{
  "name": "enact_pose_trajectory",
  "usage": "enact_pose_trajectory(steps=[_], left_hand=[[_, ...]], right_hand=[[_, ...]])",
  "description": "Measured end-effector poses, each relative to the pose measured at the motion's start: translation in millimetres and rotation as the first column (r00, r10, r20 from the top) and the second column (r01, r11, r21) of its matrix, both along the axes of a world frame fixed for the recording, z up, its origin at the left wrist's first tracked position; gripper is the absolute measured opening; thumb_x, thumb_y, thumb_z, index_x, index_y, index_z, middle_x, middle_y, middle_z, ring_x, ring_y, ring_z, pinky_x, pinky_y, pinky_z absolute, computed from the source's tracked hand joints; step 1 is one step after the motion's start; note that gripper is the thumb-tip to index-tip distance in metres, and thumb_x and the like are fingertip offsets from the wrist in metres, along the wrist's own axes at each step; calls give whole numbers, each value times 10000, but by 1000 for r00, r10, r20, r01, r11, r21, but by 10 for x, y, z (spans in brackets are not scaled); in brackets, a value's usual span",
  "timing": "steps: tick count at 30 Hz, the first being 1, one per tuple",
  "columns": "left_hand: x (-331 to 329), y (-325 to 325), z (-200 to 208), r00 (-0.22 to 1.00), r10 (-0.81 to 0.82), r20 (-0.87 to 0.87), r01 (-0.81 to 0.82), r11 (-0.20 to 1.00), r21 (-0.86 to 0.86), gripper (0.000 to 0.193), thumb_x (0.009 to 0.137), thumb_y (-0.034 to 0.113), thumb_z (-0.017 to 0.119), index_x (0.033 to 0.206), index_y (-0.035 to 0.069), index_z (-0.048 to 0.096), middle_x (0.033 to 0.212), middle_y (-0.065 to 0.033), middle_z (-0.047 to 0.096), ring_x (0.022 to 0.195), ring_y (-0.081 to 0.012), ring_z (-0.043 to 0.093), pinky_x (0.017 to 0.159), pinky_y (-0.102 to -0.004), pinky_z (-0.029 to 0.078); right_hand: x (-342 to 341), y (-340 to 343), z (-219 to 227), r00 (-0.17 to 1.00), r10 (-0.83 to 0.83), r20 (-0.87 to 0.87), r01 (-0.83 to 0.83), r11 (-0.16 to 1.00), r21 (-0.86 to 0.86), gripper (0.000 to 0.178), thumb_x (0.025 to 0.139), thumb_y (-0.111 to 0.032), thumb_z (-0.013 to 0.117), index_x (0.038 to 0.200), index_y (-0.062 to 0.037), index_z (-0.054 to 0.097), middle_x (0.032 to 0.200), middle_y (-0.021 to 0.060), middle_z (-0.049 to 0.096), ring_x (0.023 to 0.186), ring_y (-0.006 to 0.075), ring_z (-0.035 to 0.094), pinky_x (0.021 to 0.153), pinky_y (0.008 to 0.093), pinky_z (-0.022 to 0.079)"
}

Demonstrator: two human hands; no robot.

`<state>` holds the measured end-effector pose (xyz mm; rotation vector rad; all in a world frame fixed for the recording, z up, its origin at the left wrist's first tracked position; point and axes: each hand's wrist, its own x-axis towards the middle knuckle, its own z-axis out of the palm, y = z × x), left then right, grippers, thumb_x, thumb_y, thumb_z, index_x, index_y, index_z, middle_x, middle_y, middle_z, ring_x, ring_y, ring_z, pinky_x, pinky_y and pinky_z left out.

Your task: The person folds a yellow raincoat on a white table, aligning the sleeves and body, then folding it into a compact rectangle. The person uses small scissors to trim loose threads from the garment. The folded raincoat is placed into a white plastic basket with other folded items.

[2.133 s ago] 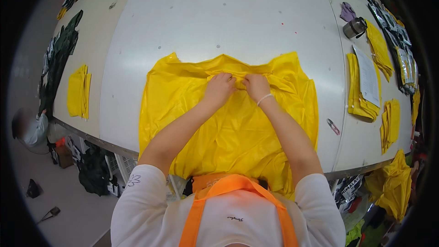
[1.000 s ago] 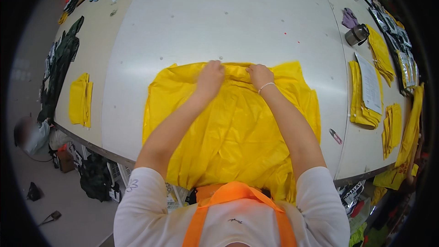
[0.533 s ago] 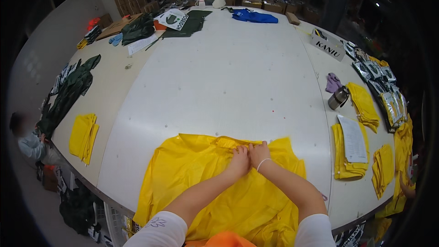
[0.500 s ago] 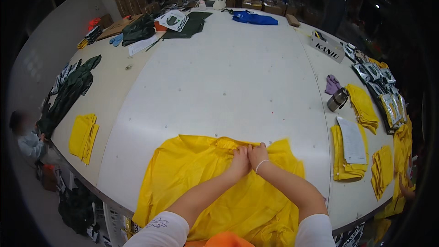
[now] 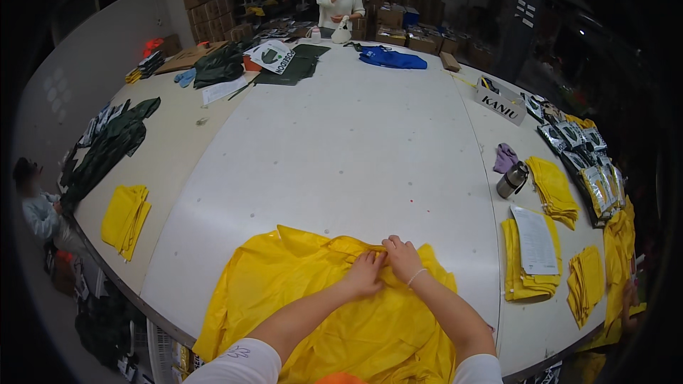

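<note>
Across a wide white table (image 5: 341, 163), the yellow garment (image 5: 299, 291) lies flat, its long axis running left-right, while the left hand (image 5: 366, 274) and right hand (image 5: 403, 257), touching, pinch its far edge, a metal cup (image 5: 511, 180) well right.
</note>
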<state>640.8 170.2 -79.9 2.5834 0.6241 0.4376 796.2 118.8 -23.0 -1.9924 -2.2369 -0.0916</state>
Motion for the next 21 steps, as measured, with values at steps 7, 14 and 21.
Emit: enact_pose_trajectory(steps=[7,14,21], left_hand=[[153,-46,204,939,-45,-342,37,999,-29,716,674,284,663,1327,129,413,1307,-184,387,1235,-356,329,1017,-527,286],[211,-278,117,955,21,-296,9,995,99,728,660,333,678,1312,118,435,1346,-109,356,1273,-354,280,1003,-648,220],[413,-347,333,923,57,-381,12,985,175,617,677,354,668,1200,59,522,1259,-88,409,1231,-315,327,1025,-649,181]], right_hand=[[0,-172,-29,981,-67,-183,25,974,-226,459,748,-48,587,1187,-123,473,1156,112,484,938,305,545,818,389,441],[84,-353,-210,955,-189,-228,233,955,184,393,764,-78,597,1149,-89,518,1163,99,500,963,309,537,861,413,407],[312,-424,-508,916,-379,-128,372,925,-79,136,807,-191,589,870,-78,630,915,95,610,917,293,551,812,430,410]])
